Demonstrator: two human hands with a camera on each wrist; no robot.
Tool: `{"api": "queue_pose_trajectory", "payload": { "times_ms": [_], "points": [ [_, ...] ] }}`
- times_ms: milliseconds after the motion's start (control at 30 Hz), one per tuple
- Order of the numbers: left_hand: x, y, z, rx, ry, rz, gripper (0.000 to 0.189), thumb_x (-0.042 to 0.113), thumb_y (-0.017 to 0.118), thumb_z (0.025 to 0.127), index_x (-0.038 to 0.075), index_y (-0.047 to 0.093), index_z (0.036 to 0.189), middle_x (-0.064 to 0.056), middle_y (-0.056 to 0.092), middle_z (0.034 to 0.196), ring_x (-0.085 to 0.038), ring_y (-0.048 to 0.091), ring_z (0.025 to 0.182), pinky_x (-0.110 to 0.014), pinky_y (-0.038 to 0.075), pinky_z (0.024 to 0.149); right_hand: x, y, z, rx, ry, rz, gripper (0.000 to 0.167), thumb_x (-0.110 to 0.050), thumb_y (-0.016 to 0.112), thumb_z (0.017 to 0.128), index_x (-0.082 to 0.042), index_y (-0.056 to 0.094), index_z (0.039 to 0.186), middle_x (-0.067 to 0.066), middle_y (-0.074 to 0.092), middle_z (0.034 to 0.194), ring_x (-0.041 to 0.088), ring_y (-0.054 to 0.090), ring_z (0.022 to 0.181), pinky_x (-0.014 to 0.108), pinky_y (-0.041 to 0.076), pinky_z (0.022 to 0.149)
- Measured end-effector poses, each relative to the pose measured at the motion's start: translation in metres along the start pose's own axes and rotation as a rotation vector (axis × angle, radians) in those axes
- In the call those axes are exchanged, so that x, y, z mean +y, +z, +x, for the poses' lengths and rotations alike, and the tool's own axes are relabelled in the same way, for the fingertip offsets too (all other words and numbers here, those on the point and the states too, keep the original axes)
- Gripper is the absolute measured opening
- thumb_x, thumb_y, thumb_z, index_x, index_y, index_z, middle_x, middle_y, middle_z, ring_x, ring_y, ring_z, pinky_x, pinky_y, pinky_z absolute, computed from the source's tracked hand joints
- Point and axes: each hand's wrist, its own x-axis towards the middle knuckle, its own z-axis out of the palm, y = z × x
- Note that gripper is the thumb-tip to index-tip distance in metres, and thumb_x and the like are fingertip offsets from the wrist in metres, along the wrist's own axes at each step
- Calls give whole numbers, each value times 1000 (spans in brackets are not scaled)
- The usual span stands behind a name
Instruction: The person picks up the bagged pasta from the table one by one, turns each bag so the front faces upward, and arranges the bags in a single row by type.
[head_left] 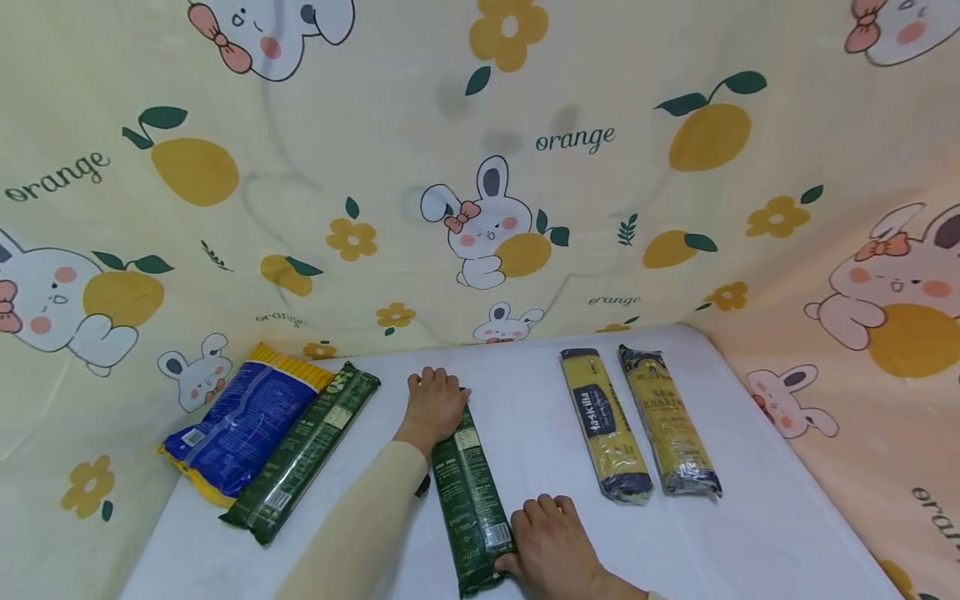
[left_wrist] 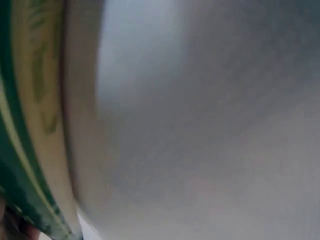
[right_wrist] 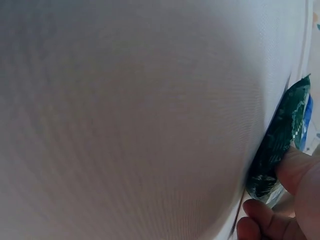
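A long, flat green packet with a barcode lies on the white table between both hands. My left hand grips its far end, covering part of it. At its near right corner, my right hand holds the edge, thumb against the wrapper. In the right wrist view, the thumb lies on the dark green packet, with curled fingertips by its end. The left wrist view shows the packet's green and cream side up close, blurred; only a sliver of hand appears there.
At the left, a second green packet lies against a blue and yellow bag. Two yellow pasta packets, one with a dark label and another beside it, lie at the right. A printed cloth hangs behind the table.
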Motion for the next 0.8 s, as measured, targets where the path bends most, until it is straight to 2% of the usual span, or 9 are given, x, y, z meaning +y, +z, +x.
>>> {"api": "queue_pose_trajectory", "payload": {
  "times_ms": [100, 167, 267, 433, 533, 667, 800],
  "points": [
    [-3, -1, -2, 69, 21, 0, 42, 38, 45, 114, 1, 61, 102, -15, 54, 100, -36, 49, 104, -58, 40, 96, -2, 1, 0, 21, 4, -9, 60, -76, 67, 87, -16, 63, 85, -5, 54, 77, 17, 54, 79, 46, 49, 83],
    [-5, -6, -2, 150, 51, -14, 40, 36, 44, 114, 2, 58, 99, -14, 52, 98, -35, 48, 101, -57, 39, 95, -2, 1, 0, 38, 10, -16, 61, -77, 67, 86, -16, 62, 84, -4, 55, 78, 18, 55, 80, 46, 49, 82],
    [-7, -21, -2, 340, 124, -53, 36, 32, 43, 115, 4, 53, 96, -14, 50, 96, -34, 45, 95, -54, 37, 90, -2, 0, -1, 82, 24, -24, 60, -75, 68, 87, -16, 60, 84, -3, 55, 79, 19, 57, 82, 46, 49, 83],
    [-12, -55, 0, 740, 287, -113, 37, 30, 35, 116, 5, 51, 95, -14, 49, 94, -34, 42, 90, -53, 32, 85, 4, 2, 4, 220, 36, -71, 55, -68, 74, 86, -16, 56, 84, -2, 50, 79, 20, 54, 81, 44, 46, 80],
    [-12, -76, 1, 904, 354, -84, 41, 33, 31, 117, 6, 53, 96, -13, 51, 96, -32, 42, 89, -51, 32, 84, 9, 2, 11, 269, 53, -92, 55, -64, 79, 84, -13, 57, 86, -1, 49, 80, 22, 53, 83, 44, 44, 80],
    [-12, -97, -1, 1042, 432, -38, 42, 35, 28, 117, 8, 54, 98, -11, 53, 99, -29, 44, 90, -49, 33, 83, 14, 2, 19, 275, 70, -75, 54, -60, 81, 84, -11, 59, 92, -1, 48, 83, 21, 50, 86, 43, 44, 83],
    [-11, -108, -6, 1119, 493, -31, 40, 35, 30, 117, 8, 53, 99, -10, 53, 100, -29, 45, 91, -49, 34, 83, 16, 5, 25, 266, 88, -37, 52, -58, 82, 84, -13, 58, 92, -3, 48, 83, 20, 48, 84, 41, 43, 82]
  ]
}}
